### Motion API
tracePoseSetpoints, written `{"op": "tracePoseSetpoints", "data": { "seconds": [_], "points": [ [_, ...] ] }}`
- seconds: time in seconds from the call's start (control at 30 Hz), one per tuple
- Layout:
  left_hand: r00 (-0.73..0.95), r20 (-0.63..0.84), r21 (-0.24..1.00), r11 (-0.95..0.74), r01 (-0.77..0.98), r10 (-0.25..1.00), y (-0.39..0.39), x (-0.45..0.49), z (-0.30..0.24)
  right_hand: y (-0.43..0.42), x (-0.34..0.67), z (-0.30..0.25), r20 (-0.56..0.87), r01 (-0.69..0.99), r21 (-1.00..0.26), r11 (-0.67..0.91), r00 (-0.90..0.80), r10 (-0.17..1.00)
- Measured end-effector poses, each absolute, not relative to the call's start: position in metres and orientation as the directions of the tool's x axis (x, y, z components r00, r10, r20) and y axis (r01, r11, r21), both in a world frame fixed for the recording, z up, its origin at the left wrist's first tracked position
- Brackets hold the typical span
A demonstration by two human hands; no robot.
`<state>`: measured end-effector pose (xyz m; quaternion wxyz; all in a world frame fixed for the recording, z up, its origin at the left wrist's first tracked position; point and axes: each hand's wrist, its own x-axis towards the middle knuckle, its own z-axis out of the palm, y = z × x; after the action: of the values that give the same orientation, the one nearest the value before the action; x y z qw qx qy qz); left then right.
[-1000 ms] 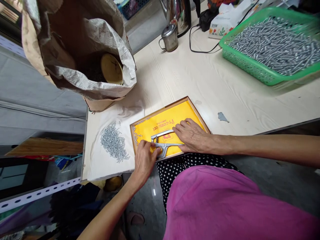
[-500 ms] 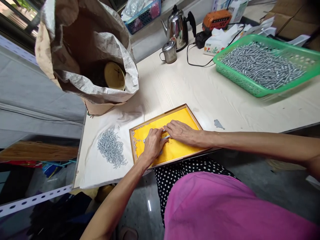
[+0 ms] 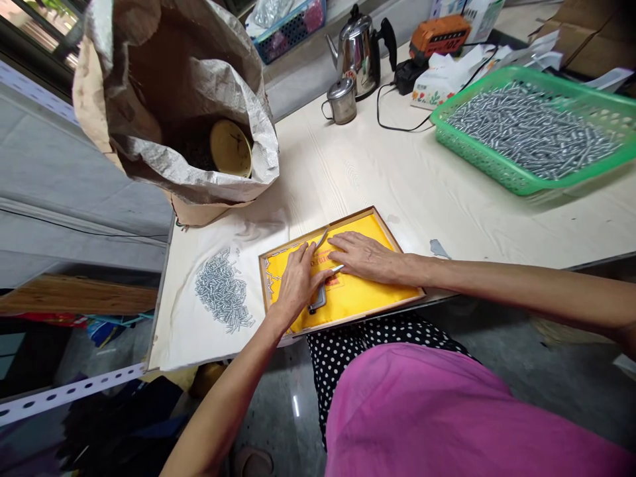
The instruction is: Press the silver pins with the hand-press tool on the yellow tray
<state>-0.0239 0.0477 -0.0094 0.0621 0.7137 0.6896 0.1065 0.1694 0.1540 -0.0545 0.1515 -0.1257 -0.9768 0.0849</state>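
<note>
A shallow wooden tray (image 3: pixel 392 240) lined with yellow cloth sits at the table's front edge, over my lap. A metal caliper-like tool (image 3: pixel 320 278) lies in it. My left hand (image 3: pixel 298 281) covers the tool's middle, fingers curled on it. My right hand (image 3: pixel 365 256) rests flat on the yellow lining just right of the tool, fingers stretched toward the tool's arm. A few small metal pins lie along the tray's left edge (image 3: pixel 269 278).
A pile of small silver pins (image 3: pixel 221 291) lies on white cloth left of the tray. A big open paper sack (image 3: pixel 183 112) with a yellow scoop stands behind. A green basket (image 3: pixel 527 175) of pins, a kettle (image 3: pixel 360 50) and a steel mug (image 3: pixel 342 101) are further back.
My left hand slid from the tool's near end up over its middle, and the tool has turned more upright in the tray. The camera tilted up slightly.
</note>
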Motion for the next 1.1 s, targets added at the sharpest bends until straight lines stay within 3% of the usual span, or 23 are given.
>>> {"op": "tracePoseSetpoints", "data": {
  "seconds": [0.07, 0.17, 0.27, 0.43, 0.57, 0.73, 0.9, 1.03, 1.1],
  "points": [
    [0.078, 0.08, 0.224, -0.094, 0.97, 0.994, 0.034, -0.032, -0.001, 0.151, 0.17, -0.054, 0.226, 0.235, -0.185, 0.954, -0.935, 0.274],
    [0.236, -0.043, 0.156, -0.227, 0.961, 0.971, 0.009, -0.043, 0.009, 0.147, 0.17, -0.055, 0.195, 0.247, -0.169, 0.954, -0.941, 0.278],
    [0.363, -0.169, 0.069, -0.357, 0.932, 0.916, -0.013, -0.051, 0.01, 0.144, 0.171, -0.058, 0.237, 0.227, -0.166, 0.96, -0.935, 0.262],
    [0.439, -0.278, -0.101, -0.48, 0.871, 0.855, -0.022, -0.058, 0.006, 0.143, 0.174, -0.066, 0.327, 0.197, -0.151, 0.969, -0.915, 0.237],
    [0.556, -0.255, -0.024, -0.58, 0.815, 0.791, -0.024, -0.065, 0.008, 0.142, 0.175, -0.066, 0.336, 0.173, -0.148, 0.974, -0.917, 0.214],
    [0.625, -0.185, 0.06, -0.626, 0.777, 0.758, -0.043, -0.084, 0.009, 0.144, 0.181, -0.064, 0.331, 0.189, -0.246, 0.951, -0.905, 0.266],
    [0.451, 0.0, -0.049, -0.451, 0.891, 0.892, -0.052, -0.116, 0.005, 0.146, 0.186, -0.064, 0.298, 0.212, -0.313, 0.926, -0.903, 0.308],
    [0.045, 0.083, -0.163, -0.031, 0.986, 0.996, -0.031, -0.156, 0.011, 0.143, 0.187, -0.065, 0.304, 0.217, -0.337, 0.916, -0.896, 0.323],
    [-0.124, 0.042, -0.229, 0.13, 0.965, 0.991, -0.015, -0.176, 0.015, 0.141, 0.187, -0.067, 0.317, 0.221, -0.336, 0.916, -0.889, 0.331]
  ]
}}
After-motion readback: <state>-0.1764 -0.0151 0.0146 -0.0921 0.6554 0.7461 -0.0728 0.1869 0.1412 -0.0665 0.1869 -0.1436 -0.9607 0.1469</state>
